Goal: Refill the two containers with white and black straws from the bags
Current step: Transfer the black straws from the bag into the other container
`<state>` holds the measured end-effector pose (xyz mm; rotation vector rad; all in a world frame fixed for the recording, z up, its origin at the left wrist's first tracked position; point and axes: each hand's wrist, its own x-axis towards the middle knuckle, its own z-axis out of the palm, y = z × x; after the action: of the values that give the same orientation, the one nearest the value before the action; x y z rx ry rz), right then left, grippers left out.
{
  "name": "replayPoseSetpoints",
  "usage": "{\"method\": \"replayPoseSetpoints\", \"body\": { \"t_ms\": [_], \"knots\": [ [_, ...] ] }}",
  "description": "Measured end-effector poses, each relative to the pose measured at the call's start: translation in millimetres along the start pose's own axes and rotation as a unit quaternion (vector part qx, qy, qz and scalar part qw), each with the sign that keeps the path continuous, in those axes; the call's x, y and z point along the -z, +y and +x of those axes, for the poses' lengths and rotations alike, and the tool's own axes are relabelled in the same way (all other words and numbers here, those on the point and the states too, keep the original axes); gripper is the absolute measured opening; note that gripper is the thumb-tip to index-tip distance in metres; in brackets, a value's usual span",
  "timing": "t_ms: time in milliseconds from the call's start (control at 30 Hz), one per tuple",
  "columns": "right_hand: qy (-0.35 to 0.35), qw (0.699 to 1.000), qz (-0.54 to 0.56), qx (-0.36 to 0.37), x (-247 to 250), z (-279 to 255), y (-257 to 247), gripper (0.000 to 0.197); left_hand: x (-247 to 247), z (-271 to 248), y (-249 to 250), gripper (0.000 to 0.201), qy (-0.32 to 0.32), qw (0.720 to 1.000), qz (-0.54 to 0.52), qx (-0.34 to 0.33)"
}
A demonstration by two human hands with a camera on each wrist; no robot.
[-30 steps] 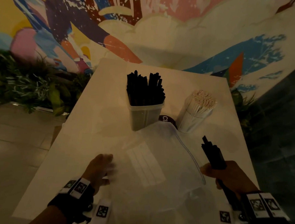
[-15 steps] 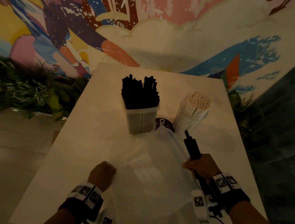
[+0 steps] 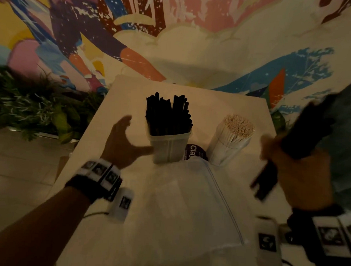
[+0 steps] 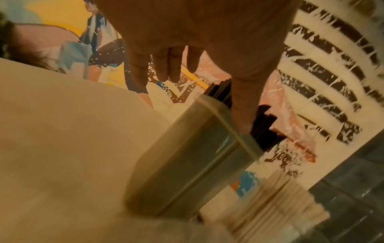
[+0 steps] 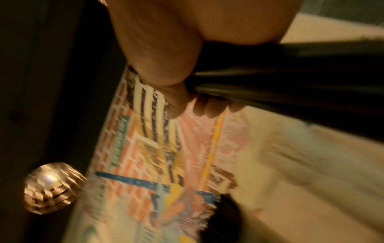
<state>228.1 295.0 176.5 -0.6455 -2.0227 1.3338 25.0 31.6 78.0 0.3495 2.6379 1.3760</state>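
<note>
Nearest lies a crumpled clear plastic zip bag [image 3: 189, 210], flat on the pale worktop [image 3: 119, 102]. The right hand [image 3: 297, 168] is raised at the right edge, its grip clenched round a blurred bundle of black straws [image 3: 303, 134]. The left hand [image 3: 124, 142] is released, fingers spread – its thumb at the wall of the square translucent container [image 3: 170, 146] of black straws. Just right stands the round container of white straws [image 3: 230, 143], a dark round label [image 3: 194, 151] between them.
</note>
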Motion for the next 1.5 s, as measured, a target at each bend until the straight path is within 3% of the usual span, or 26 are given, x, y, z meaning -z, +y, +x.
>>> {"method": "replayPoseSetpoints", "body": {
  "t_ms": [67,133,300,433,633,800,1267,1500],
  "knots": [
    [-0.014,0.981,0.156,0.112,-13.6,19.3,-36.4,0.02,-6.7,25.0,17.2,0.126,-0.031,0.998,-0.052,-0.01],
    [-0.033,0.96,0.212,0.178,-31.4,38.2,-56.0,0.021,-16.8,42.7,24.3,0.127,-0.066,0.995,-0.07,-0.011],
    [-0.059,0.932,0.29,0.209,-89.4,64.9,-89.7,0.011,-30.4,57.2,27.0,0.119,-0.092,0.987,-0.12,-0.05],
    [-0.09,0.929,0.312,0.18,-137.9,70.7,-100.9,0.019,-30.2,65.8,29.6,0.104,-0.117,0.978,-0.154,-0.082],
    [-0.079,0.95,0.284,0.103,-185.3,85.0,-70.9,0.021,-25.9,83.5,27.7,0.108,-0.176,0.973,-0.122,-0.08],
    [-0.092,0.958,0.25,0.108,-186.9,91.2,-58.2,0.021,-23.1,91.2,30.2,0.118,-0.21,0.969,-0.116,-0.063],
    [-0.097,0.957,0.243,0.125,-188.2,102.6,-54.1,0.021,-22.3,89.4,27.7,0.123,-0.224,0.962,-0.147,-0.057],
    [-0.121,0.968,0.21,0.063,-198.2,99.6,-31.6,0.024,-21.7,87.4,28.9,0.125,-0.228,0.959,-0.158,-0.053]
  ]
}}
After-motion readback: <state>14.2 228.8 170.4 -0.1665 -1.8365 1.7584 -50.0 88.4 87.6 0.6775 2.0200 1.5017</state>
